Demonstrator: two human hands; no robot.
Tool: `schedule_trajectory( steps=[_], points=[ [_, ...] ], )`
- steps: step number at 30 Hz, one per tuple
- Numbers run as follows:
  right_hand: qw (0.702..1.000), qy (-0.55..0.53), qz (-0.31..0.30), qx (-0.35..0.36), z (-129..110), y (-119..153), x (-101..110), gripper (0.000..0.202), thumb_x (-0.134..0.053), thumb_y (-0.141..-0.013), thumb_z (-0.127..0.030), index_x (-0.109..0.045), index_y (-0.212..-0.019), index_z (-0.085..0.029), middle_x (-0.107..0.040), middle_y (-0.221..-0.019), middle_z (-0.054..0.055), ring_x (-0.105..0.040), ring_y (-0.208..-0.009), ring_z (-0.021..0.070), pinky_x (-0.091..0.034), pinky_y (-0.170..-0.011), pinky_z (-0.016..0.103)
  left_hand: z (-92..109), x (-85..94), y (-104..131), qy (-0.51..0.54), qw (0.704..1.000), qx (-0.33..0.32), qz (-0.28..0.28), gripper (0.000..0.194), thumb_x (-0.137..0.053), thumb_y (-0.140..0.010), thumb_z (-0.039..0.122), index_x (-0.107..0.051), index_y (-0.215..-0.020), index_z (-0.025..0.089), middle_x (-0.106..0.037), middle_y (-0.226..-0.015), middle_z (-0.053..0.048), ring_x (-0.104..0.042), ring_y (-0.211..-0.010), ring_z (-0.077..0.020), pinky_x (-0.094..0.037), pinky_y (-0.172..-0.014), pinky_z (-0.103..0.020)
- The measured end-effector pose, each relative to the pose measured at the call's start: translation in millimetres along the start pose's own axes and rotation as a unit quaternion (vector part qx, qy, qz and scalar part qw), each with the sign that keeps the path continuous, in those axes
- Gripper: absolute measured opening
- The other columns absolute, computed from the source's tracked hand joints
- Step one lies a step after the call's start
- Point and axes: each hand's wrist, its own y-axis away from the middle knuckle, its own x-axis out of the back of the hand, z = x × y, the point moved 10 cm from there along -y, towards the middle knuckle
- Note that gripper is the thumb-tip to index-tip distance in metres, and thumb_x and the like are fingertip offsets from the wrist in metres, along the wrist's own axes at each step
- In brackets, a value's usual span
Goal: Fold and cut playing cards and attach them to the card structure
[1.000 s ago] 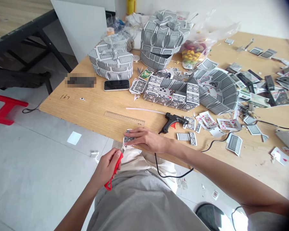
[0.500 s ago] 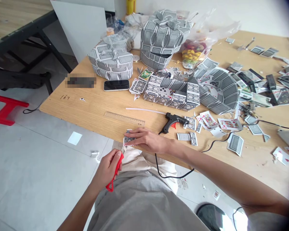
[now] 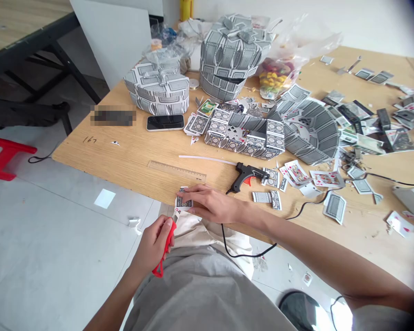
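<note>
My left hand (image 3: 156,241) is closed around the red handle of a utility knife (image 3: 165,248). Its blade points up at the lower edge of a patterned playing card (image 3: 184,202), and I cannot tell whether it touches. That card lies at the table's front edge, and a strip of its face with a red mark shows along the bottom. Fingers of my right hand (image 3: 210,202) stretch over the card and hold it down, hiding part of it. A clear ruler (image 3: 176,170) lies just beyond the card. A black glue gun (image 3: 245,176) with a red trigger rests beyond my right wrist.
Behind stand a round lidded box (image 3: 227,59), a smaller lidded box (image 3: 160,89), an open rectangular one (image 3: 244,133) and a ring-shaped one (image 3: 313,128), all of cards. A phone (image 3: 165,122) lies left. Loose cards (image 3: 296,172) and a black cord (image 3: 298,211) spread right.
My right hand's fingers have shifted on the card, baring more of its lower edge. The knife has moved slightly down, still in my left hand. The whole view has shifted a little.
</note>
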Motion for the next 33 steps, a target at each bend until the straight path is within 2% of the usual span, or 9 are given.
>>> schedule_trajectory(
  steps=[5,9,14,19,25,33],
  points=[
    [1.000,-0.002,0.016,-0.011,1,0,-2,0.031,-0.059,-0.113,-0.029,-0.072,-0.139,-0.019,-0.070,-0.156,0.016,-0.061,-0.149,0.0331,-0.053,-0.123,0.054,7,2.9,2,-0.006,0.999,-0.023,0.025,0.051,-0.055,-0.104,0.072,-0.060,-0.091,0.023,-0.062,-0.067,0.001,-0.053,-0.052,-0.0134,-0.043,-0.043,-0.021],
    [0.998,-0.001,0.042,-0.037,4,-1,-5,0.026,-0.057,-0.114,-0.028,-0.074,-0.133,-0.020,-0.075,-0.149,0.014,-0.064,-0.145,0.0321,-0.056,-0.120,0.053,7,1.6,0,-0.015,1.000,-0.023,0.006,0.052,-0.054,-0.104,0.073,-0.061,-0.092,0.023,-0.063,-0.069,0.001,-0.055,-0.053,-0.0139,-0.045,-0.044,-0.022],
    [0.997,0.007,0.063,-0.043,4,0,-7,0.023,-0.059,-0.113,-0.027,-0.074,-0.130,-0.020,-0.077,-0.146,0.014,-0.064,-0.144,0.0325,-0.058,-0.118,0.052,10,5.3,1,-0.021,0.999,-0.029,0.024,0.051,-0.055,-0.104,0.071,-0.061,-0.091,0.022,-0.061,-0.068,0.001,-0.054,-0.054,-0.0136,-0.044,-0.045,-0.021],
    [0.996,0.016,0.072,-0.043,2,-1,-4,0.023,-0.060,-0.112,-0.026,-0.073,-0.130,-0.020,-0.078,-0.143,0.016,-0.068,-0.140,0.0329,-0.059,-0.116,0.053,12,2.6,4,-0.044,0.998,-0.028,0.019,0.052,-0.049,-0.107,0.072,-0.059,-0.091,0.023,-0.060,-0.067,0.003,-0.053,-0.052,-0.0131,-0.044,-0.044,-0.021],
    [0.996,0.023,0.075,-0.046,1,-3,-3,0.022,-0.062,-0.110,-0.023,-0.074,-0.129,-0.021,-0.079,-0.141,0.016,-0.070,-0.138,0.0327,-0.061,-0.113,0.052,5,3.0,2,-0.059,0.998,-0.032,0.002,0.052,-0.046,-0.108,0.072,-0.059,-0.093,0.024,-0.062,-0.068,0.002,-0.053,-0.051,-0.0140,-0.045,-0.043,-0.023],
    [0.996,0.012,0.080,-0.047,1,-3,-2,0.014,-0.065,-0.109,-0.022,-0.077,-0.115,-0.021,-0.079,-0.142,0.014,-0.070,-0.136,0.0328,-0.062,-0.110,0.051,1,0.1,0,-0.063,0.998,-0.030,-0.007,0.053,-0.044,-0.109,0.073,-0.056,-0.095,0.024,-0.062,-0.069,0.002,-0.054,-0.052,-0.0145,-0.046,-0.043,-0.023]
  ],
)
